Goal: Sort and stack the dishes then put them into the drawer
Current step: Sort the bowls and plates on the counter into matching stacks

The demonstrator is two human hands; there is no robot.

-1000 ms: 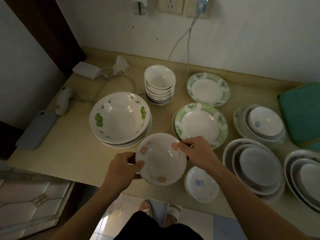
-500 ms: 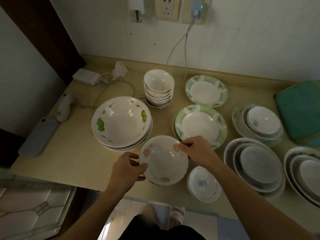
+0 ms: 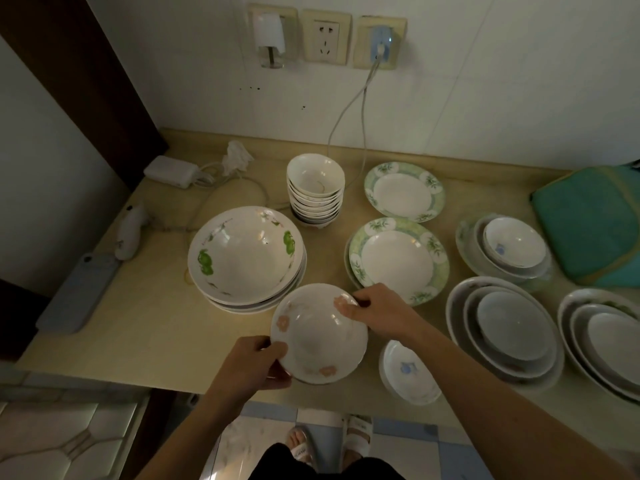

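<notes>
Currently both hands clamped on pink-flower bowl (image 3: 320, 336): left hand (image 3: 251, 365) at near rim, right hand (image 3: 379, 311) at far rim, beside green-print bowl stack (image 3: 242, 258).

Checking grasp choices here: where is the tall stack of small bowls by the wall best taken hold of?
Take the stack of small bowls low, at the bottom bowl's sides, one hand from the left and one from the right. It stands upright and narrow, many bowls high, so a grip on the top rim would probably lift only the upper bowl.

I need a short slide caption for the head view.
Both hands, left hand and right hand, hold a pink-flowered bowl above the counter.
</notes>
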